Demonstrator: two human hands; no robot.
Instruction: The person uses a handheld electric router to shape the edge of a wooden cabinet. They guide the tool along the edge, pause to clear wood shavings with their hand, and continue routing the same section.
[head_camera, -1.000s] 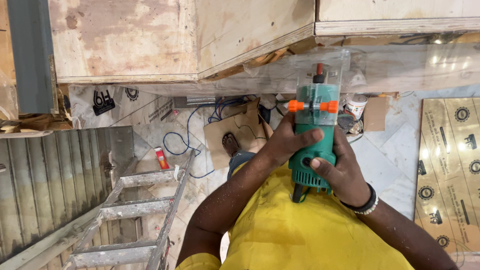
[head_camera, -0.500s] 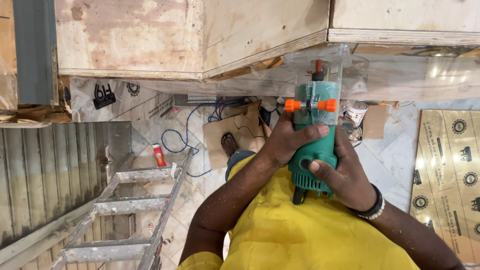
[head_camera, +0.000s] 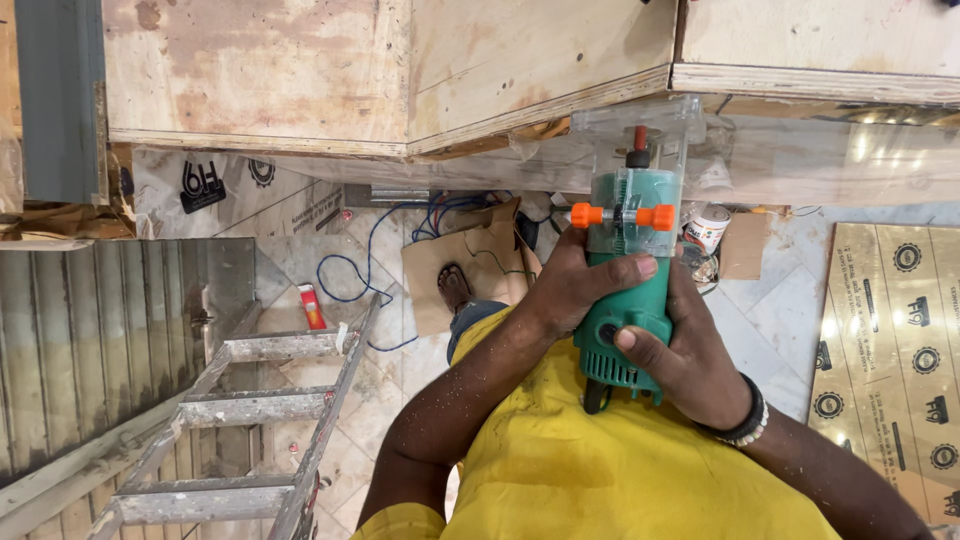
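While both hands wrap the green plastic-bodied handheld trimmer router (head_camera: 625, 300), its long axis runs straight up and away from the person's chest, base end toward the underside edge of the pale plywood cabinet box (head_camera: 400, 70) overhead. Clear acrylic base plate (head_camera: 640, 125) sits at, or just short of, the plywood's lower edge; contact cannot be confirmed from this view.

Left hand (head_camera: 580, 285): fingers (head_camera: 625, 268) closed around the router's mid-body from the left, just below the two orange adjuster knobs (head_camera: 620, 215). Right hand (head_camera: 690, 365): fingers clamped on the lower motor housing from the right and beneath, thumb laid across the green casing. A black beaded wristband (head_camera: 745, 420) circles the right wrist. The left hand is the nearer of the two to the cutting end; the right carries the tail end, close to the yellow shirt (head_camera: 620, 470).

Tool appearance: green housing with vent slots at the bottom, a dark cord stub emerging there, a transparent depth guard with a scale, and a red-tipped collet area showing through the clear base.

Surroundings, far below: a grey, paint-spattered aluminium ladder (head_camera: 260, 420) at lower left, a blue cable (head_camera: 350, 280) looping over the tiled floor (head_camera: 760, 320), a scrap of brown cardboard (head_camera: 450, 270), and a small white tin (head_camera: 706, 228) just right of the router.
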